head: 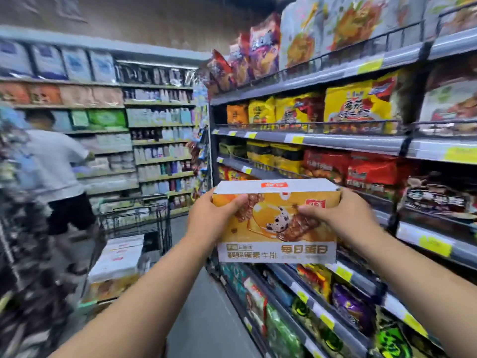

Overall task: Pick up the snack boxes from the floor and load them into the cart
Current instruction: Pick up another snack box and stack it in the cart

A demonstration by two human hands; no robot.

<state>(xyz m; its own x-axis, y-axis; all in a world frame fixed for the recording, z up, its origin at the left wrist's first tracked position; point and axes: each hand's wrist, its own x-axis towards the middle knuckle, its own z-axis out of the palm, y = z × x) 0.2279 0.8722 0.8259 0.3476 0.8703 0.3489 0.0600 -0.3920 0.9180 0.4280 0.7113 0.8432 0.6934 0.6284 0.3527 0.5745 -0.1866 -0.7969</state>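
Snack box (277,220) held up mid-aisle, left hand (214,218) and right hand (343,215) clamped on its ends; shelves (335,143) close on the right; bare floor (206,319) below; cart (134,215) at left holds stacked boxes (116,264).

Orange-and-white snack box (276,220) printed with a speckled egg.

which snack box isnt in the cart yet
The snack box held up by the left hand and right hand, orange printed face toward the camera. The other boxes lie stacked in the cart at lower left.
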